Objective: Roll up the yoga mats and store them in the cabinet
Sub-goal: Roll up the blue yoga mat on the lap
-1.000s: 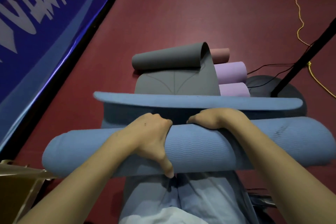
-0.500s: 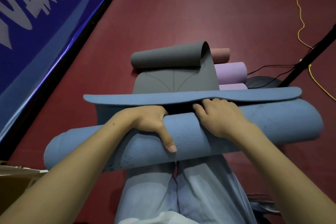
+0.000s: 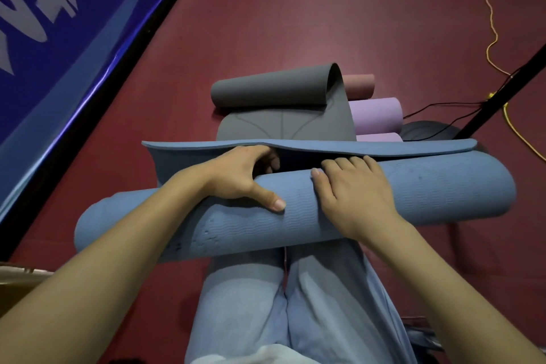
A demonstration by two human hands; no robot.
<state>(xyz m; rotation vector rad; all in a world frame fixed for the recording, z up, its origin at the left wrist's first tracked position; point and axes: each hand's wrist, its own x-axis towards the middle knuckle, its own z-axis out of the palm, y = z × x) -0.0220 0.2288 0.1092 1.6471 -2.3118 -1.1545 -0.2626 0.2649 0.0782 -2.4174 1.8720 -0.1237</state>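
We see the blue mat [image 3: 428, 195] nearly rolled up, lying across the knees above the red floor [image 3: 295, 23]. Just beyond the blue mat lies a half-rolled grey mat [image 3: 283, 118], with a pink roll [image 3: 359, 84] and two purple rolls [image 3: 376, 115] to its right. A black stand [image 3: 502, 89] and cables sit further right. The left hand [image 3: 239, 174] grips the roll, fingers curled over its far side; the right hand [image 3: 351, 189] rests on top, fingers bent over it. A blue banner [image 3: 59, 38] runs along the left.
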